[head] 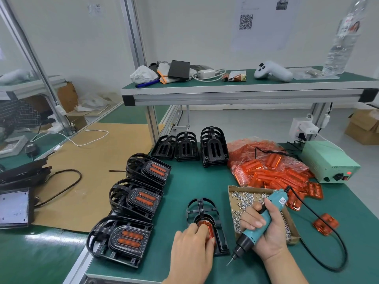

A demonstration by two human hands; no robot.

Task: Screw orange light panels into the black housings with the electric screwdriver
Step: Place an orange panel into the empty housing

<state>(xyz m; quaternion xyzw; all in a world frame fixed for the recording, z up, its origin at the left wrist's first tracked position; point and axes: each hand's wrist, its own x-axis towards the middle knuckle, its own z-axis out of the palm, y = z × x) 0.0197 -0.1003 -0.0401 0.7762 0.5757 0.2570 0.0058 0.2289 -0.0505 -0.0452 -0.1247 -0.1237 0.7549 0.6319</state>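
- While my left hand presses its fingertips down on the translucent orange plastic light panel, that panel sits in the recess of the open black ribbed plastic housing at the near middle of the green bench mat.
- My right hand is clamped round the teal corded electric screwdriver, bit angled down, just right of the housing and clear of it.
- Handling, as I judge it: panel light, thin, glossy, likely slippery and easy to scratch; best pinned flat from above, fingers off the screw holes.
- Housing looks stiff but light, so it may skate on the mat under bit pressure; hold it by the ribbed frame.
- Small silver screws lie loose in the shallow cardboard tray behind the driver.
- Finished units stacked left; spare panels in the clear plastic bag.
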